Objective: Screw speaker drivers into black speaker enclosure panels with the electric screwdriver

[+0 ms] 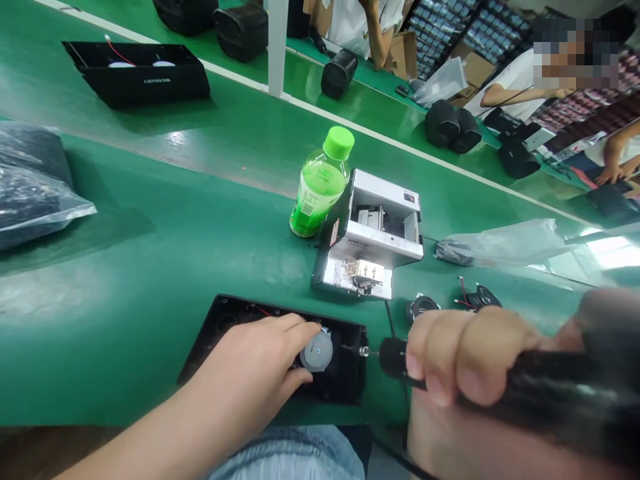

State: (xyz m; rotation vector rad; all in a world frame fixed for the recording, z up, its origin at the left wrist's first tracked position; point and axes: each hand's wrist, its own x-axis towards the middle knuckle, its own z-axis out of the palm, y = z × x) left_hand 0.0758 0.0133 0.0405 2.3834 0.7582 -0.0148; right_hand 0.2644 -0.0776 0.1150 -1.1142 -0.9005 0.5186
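Observation:
A black speaker housing (230,327) lies open at the near edge of the green bench. My left hand (255,367) rests in it, fingers curled around a round grey speaker driver (317,351) seated in the housing. My right hand (465,363) is wrapped round the black handle of an electric screwdriver (395,357), whose metal bit points left at the housing's right edge. Two loose black speaker drivers (453,303) with red wires lie just beyond the right hand.
A green-capped bottle (320,183) stands beside a white screw feeder box (373,237). Plastic bags lie at the far left (35,193) and right (505,243). Another black housing (140,73) and finished speakers (453,127) sit across the conveyor, where other people work.

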